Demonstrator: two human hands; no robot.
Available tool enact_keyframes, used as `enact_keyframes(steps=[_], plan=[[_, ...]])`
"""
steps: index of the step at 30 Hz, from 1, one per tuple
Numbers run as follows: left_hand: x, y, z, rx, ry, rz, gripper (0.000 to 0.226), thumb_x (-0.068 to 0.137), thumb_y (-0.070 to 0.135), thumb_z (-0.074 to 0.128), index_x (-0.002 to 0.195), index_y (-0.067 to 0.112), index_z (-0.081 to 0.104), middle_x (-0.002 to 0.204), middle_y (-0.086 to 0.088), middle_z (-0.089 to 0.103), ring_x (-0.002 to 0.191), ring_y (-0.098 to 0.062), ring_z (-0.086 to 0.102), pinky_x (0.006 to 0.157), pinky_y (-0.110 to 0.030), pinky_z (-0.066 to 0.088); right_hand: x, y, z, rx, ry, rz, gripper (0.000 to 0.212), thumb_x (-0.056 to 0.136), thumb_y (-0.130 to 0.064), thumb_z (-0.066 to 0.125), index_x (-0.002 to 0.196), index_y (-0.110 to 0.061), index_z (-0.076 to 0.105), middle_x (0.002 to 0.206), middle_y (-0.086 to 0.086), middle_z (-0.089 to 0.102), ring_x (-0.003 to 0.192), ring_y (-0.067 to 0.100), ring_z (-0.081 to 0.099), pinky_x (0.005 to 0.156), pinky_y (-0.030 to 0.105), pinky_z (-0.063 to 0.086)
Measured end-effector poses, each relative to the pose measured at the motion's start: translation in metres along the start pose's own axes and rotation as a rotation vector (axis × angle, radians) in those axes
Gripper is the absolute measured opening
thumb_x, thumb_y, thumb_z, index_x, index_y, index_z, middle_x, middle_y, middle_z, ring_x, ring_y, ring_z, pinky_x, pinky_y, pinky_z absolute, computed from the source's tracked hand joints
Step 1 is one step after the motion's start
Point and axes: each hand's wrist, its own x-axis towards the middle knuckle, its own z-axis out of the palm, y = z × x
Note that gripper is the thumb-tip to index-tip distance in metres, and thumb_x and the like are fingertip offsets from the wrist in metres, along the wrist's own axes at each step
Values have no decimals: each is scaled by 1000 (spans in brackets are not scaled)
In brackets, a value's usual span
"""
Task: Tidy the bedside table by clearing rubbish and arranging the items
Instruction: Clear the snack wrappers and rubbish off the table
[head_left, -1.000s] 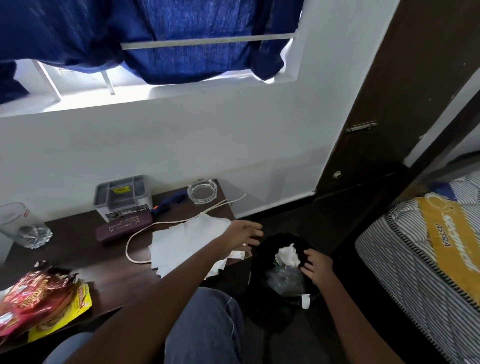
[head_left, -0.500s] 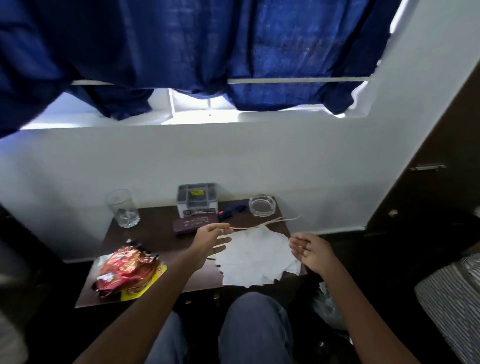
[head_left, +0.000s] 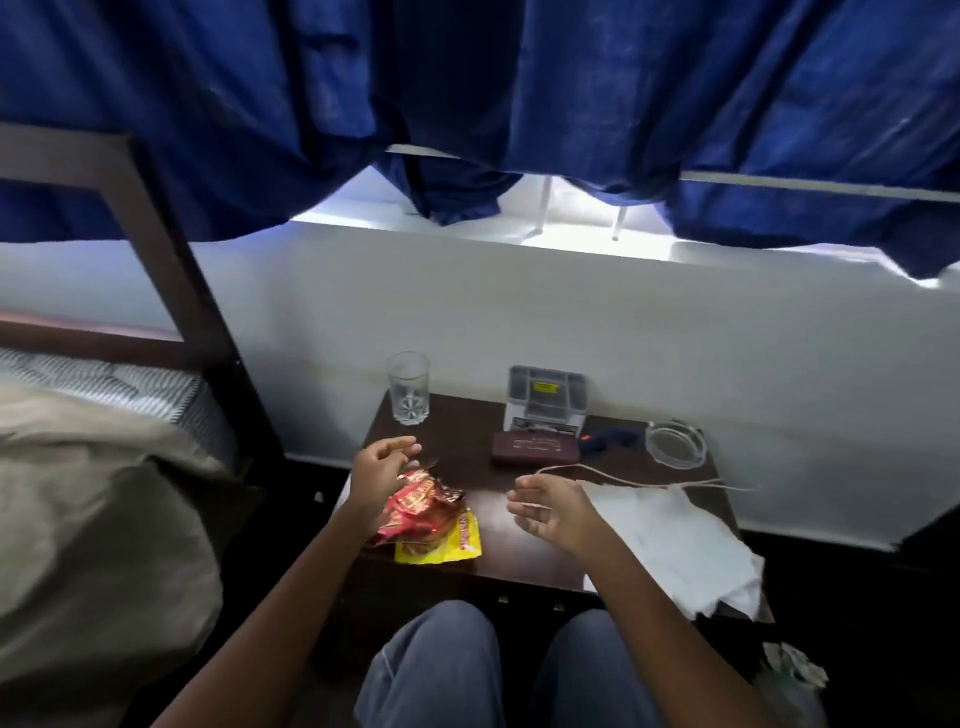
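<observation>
Red wrapper (head_left: 415, 512) just beside fingers (head_left: 402, 445) of left hand (head_left: 382, 470)

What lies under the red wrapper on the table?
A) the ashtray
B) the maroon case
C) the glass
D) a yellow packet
D: the yellow packet sticks out from beneath the red wrapper; the other three things stand apart from it, further back.

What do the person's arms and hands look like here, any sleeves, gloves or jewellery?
Both forearms are bare as far as the frame shows, with no sleeve in view. The left hand and right hand wear no gloves, and no watch, ring or band shows on either. Blue jeans cover the knees.
</observation>
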Motion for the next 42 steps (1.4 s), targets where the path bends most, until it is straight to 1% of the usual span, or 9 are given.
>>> enact_keyframes(steps=[4, 7, 10, 13, 21, 25, 32, 36, 42], plan=[[7, -24, -33, 227, 97, 28, 25, 78, 17, 63, 100, 26, 69, 111, -6, 66, 96, -26, 64, 94, -47, 48, 11, 17, 34, -139, 50, 9, 9, 86, -8, 55, 79, -8, 61, 79, 8, 53, 66, 18, 50, 59, 29, 44], [3, -40, -39, 638, -27, 74, 62, 73, 38, 76, 129, 26, 54, 149, -9, 35, 135, -29, 35, 113, -45, 26, 16, 30, 47, -248, 77, -10, 13, 88, -6, 52, 78, -12, 58, 78, 5, 48, 66, 15, 44, 60, 29, 39], [-2, -56, -30, 834, -145, 53, 98, 63, 55, 77, 145, 33, 28, 159, -6, 4, 145, -30, 12, 115, -52, 12, 22, 44, 51, -302, 72, -18, 10, 88, -6, 51, 89, -13, 58, 93, 6, 53, 87, 21, 49, 77, 34, 41], [-3, -69, -19, 871, -159, 63, 95, 67, 45, 78, 145, 31, 26, 158, -9, 2, 144, -31, 10, 116, -50, 15, 24, 51, 50, -346, 39, -39, 26, 87, -8, 53, 112, -14, 58, 108, 5, 53, 106, 21, 47, 86, 37, 42], [-5, -65, 2, 557, 10, 188, 62, 79, 17, 70, 135, 25, 47, 143, -9, 38, 128, -25, 40, 109, -38, 35, 23, 45, 31, -381, 63, -138, 31, 88, -5, 51, 117, -11, 58, 104, 6, 55, 96, 18, 49, 76, 33, 45], [-19, -35, 11, 180, -6, 178, 57, 85, 15, 66, 137, 24, 45, 129, -4, 46, 104, -14, 54, 86, -27, 54, 18, 31, 16, -293, 76, -232, 25, 90, -2, 50, 112, -9, 60, 98, 8, 56, 93, 20, 51, 73, 35, 48], [-45, 20, 55, -687, -314, -327, 36, 92, 29, 52, 117, 3, 55, 97, -17, 63, 87, -29, 60, 77, -42, 53, -1, 2, 2, 12, -38, -236, 13, 88, -8, 56, 97, -12, 65, 92, 10, 63, 84, 25, 60, 69, 35, 51], [-50, 23, 94, -693, -480, -396, 56, 91, 48, 44, 126, 5, 51, 121, -23, 61, 103, -36, 61, 88, -46, 51, -15, -15, -14, 212, -90, -258, 10, 88, -17, 58, 91, -10, 65, 88, 12, 65, 76, 23, 60, 71, 36, 52], [-74, 20, 173, -442, -550, -323, 54, 92, 55, 36, 116, 15, 63, 102, -9, 72, 100, -24, 64, 89, -40, 48, -34, -34, -82, 67, -97, -460, 39, 80, -34, 66, 114, -16, 60, 102, 8, 68, 88, 22, 63, 77, 34, 48]])
